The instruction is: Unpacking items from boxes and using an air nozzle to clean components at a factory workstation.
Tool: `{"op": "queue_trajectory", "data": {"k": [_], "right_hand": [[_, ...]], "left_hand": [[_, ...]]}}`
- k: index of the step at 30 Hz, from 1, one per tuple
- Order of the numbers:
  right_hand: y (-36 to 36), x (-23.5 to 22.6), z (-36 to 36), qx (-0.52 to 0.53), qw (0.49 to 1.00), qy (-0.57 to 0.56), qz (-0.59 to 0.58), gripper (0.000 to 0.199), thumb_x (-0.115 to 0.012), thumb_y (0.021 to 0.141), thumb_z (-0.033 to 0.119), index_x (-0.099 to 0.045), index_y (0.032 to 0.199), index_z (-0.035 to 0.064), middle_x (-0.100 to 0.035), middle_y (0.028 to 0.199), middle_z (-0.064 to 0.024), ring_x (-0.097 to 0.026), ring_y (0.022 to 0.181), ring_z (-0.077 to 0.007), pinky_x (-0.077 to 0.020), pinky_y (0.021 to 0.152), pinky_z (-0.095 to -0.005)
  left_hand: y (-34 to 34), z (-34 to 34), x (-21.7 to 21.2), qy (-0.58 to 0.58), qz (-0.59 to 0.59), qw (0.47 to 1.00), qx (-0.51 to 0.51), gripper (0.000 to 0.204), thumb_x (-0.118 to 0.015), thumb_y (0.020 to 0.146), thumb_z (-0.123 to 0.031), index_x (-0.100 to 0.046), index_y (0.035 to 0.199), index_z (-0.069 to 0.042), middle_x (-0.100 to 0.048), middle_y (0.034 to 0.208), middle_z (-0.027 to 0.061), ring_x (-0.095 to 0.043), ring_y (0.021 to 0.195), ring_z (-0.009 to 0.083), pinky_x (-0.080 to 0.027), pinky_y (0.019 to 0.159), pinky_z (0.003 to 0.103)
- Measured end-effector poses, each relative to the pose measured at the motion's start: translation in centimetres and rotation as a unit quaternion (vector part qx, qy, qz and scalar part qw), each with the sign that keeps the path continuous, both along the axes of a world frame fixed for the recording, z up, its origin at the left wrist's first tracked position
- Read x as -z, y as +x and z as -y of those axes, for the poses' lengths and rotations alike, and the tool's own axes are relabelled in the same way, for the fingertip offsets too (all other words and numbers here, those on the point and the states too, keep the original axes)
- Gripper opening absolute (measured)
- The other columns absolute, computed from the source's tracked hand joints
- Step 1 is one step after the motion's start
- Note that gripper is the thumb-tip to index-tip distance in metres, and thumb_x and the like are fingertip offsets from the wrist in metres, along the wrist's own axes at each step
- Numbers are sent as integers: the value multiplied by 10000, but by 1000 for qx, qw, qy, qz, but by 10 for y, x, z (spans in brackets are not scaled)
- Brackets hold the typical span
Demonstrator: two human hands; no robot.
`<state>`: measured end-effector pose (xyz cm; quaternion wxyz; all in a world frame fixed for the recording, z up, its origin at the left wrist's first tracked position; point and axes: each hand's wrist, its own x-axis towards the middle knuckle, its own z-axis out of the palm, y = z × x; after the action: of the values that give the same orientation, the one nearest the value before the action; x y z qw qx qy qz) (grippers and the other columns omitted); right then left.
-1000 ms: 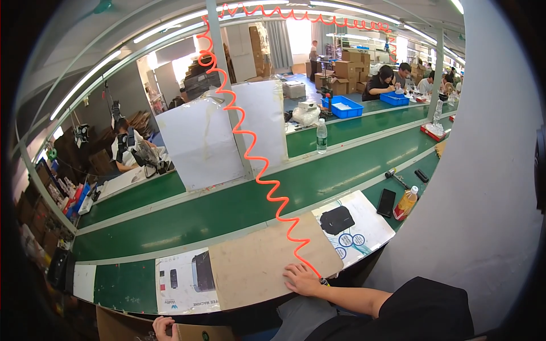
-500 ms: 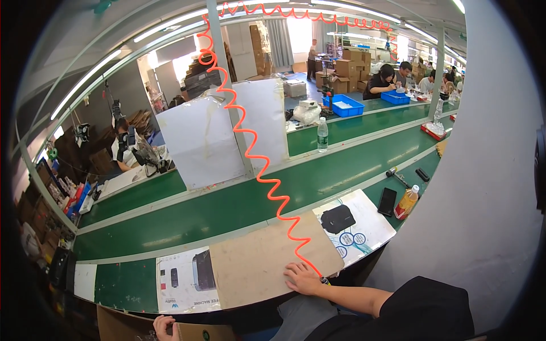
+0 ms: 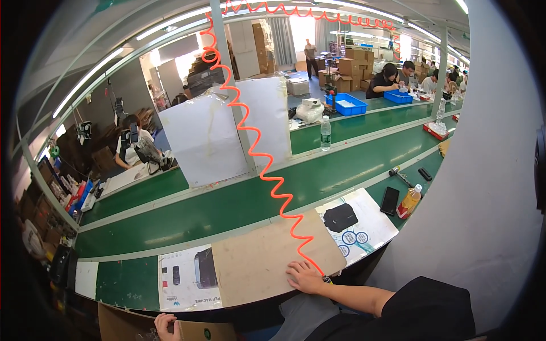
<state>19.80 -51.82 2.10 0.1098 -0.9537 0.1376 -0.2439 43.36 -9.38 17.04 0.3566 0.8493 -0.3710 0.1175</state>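
Observation:
My right hand [image 3: 304, 277] lies on a brown cardboard sheet [image 3: 261, 256] at the bench's near edge, fingers stretched out and apart. Close beside its wrist is the metal end fitting [image 3: 326, 279] of an orange coiled air hose [image 3: 277, 187], which hangs from overhead. Low in the picture, my left hand [image 3: 166, 327] is closed over the edge of an open cardboard box [image 3: 207, 331] below the bench. Part of the box and its inside are cut off by the lower edge; something clear inside it is too small to make out.
Printed carton panels [image 3: 359, 223] flank the sheet. At the right are a phone [image 3: 389, 200], a drink bottle [image 3: 409, 202] and a hammer-like tool [image 3: 400, 176]. Beyond the green conveyor [image 3: 199, 210] stand a water bottle [image 3: 325, 134], white boards [image 3: 199, 139] and blue bins [image 3: 348, 104]. Several people work farther off.
The view has shifted slightly. Both of my hands keep their places on the sheet and the box edge. A standing person far back has turned and stepped a little.

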Motion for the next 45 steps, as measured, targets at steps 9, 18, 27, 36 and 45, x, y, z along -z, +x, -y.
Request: {"op": "queue_trajectory", "data": {"k": [9, 18, 27, 36, 45], "right_hand": [[1, 4, 1, 1, 1000, 15, -2, 329, -664, 867, 316, -618, 1126, 118, -553, 1260, -65, -492, 1235, -242, -392, 1025, -421], [1, 4, 0, 1, 1000, 25, -4, 327, -662, 869, 316, -622, 1123, 114, -553, 1256, -75, -491, 1239, -251, -380, 1052, -431], [1, 2, 0, 3, 1000, 13, -2, 320, -660, 870, 318, -621, 1117, 119, -558, 1252, -64, -500, 1231, -241, -395, 1032, -417], [1, 3, 0, 1, 1000, 22, -8, 321, -658, 875, 318, -616, 1122, 117, -552, 1260, -70, -493, 1231, -247, -376, 1050, -428], [1, 4, 0, 1, 1000, 23, -5, 320, -652, 881, 316, -616, 1129, 116, -551, 1260, -75, -491, 1226, -252, -373, 1053, -430]], "left_hand": [[0, -1, 1, 5, -10, 1000, -7, 148, -683, 872, -68, -663, 1009, -16, -624, 1098, 147, -554, 1104, 318, -420, 1001, 412], [1, 0, 2, 10, 1, 1000, -9, 139, -688, 867, -62, -662, 997, -19, -626, 1093, 142, -547, 1107, 316, -427, 990, 413], [2, -2, 2, 9, -1, 1000, -1, 133, -675, 883, -71, -668, 1007, -24, -633, 1096, 132, -548, 1106, 303, -423, 997, 408], [2, -2, 1, -9, 7, 1000, 18, 118, -647, 892, -37, -669, 1005, -10, -635, 1089, 138, -566, 1089, 299, -423, 999, 399], [-4, 2, -8, -6, 12, 1000, 16, 114, -646, 894, -40, -661, 1001, -4, -636, 1082, 139, -568, 1083, 308, -423, 995, 398]]}}
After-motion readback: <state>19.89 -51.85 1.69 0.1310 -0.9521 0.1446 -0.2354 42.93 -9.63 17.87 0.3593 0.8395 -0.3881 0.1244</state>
